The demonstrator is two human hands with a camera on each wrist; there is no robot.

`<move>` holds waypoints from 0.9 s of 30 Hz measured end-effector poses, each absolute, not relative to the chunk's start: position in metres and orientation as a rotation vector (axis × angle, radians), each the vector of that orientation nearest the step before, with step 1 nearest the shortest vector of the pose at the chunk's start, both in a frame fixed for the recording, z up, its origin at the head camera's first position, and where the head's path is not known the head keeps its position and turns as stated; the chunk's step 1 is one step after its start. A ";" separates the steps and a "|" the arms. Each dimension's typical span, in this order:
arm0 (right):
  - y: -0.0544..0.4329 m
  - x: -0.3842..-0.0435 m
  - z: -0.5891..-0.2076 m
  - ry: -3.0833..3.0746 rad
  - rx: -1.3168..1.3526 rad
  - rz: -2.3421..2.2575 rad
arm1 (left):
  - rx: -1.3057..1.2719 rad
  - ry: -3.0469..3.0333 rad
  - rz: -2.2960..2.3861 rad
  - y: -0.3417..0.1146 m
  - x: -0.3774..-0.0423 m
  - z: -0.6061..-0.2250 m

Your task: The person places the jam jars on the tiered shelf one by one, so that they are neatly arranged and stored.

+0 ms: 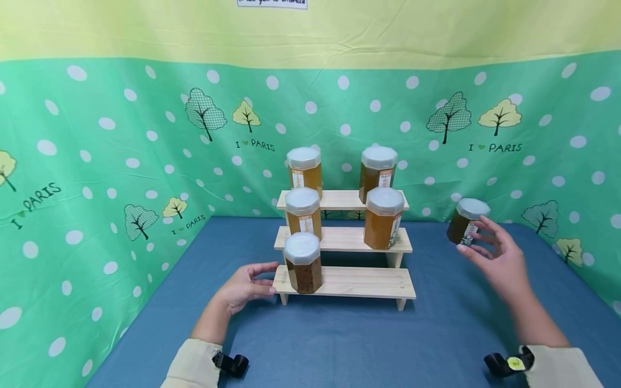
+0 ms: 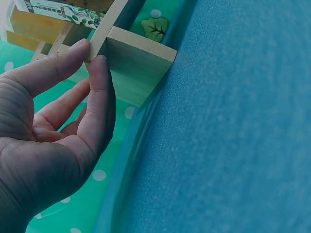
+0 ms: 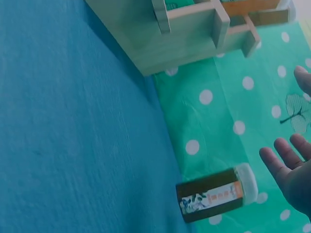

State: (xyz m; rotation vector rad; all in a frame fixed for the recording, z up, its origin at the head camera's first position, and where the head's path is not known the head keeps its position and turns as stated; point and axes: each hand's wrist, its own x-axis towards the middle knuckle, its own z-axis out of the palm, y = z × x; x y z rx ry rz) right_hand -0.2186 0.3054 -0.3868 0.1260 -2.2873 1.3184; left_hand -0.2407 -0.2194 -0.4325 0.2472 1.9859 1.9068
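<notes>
A three-step wooden display stand (image 1: 368, 281) holds several honey jars with white lids. On the bottom step, at the left, is a dark brown jar (image 1: 303, 272). My left hand (image 1: 248, 286) pinches the left end of that step between thumb and fingers; the left wrist view shows the thumb (image 2: 77, 51) on the board's edge. To the right of the stand, a dark jar (image 1: 461, 223) stands upright on the table. My right hand (image 1: 502, 258) is beside it, and in the right wrist view its spread fingers (image 3: 274, 165) are apart from the jar.
On the middle step are an amber jar (image 1: 380, 226) and another jar (image 1: 303, 207); the top step carries two more jars (image 1: 304, 167). A blue cloth (image 1: 339, 339) covers the table. Behind hangs a green dotted curtain (image 1: 160, 129).
</notes>
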 end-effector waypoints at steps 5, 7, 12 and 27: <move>0.316 -0.224 -0.386 -2.386 0.027 1.269 | 0.242 1.978 1.908 -0.219 -0.241 -0.433; 0.320 -0.227 -0.386 -2.404 -0.002 1.260 | 0.237 1.979 1.908 -0.219 -0.241 -0.433; 0.328 -0.236 -0.387 -2.444 -0.086 1.234 | 0.233 1.983 1.911 -0.219 -0.240 -0.432; 0.349 -0.264 -0.393 -2.457 -0.169 1.247 | 0.238 1.974 1.909 -0.219 -0.239 -0.431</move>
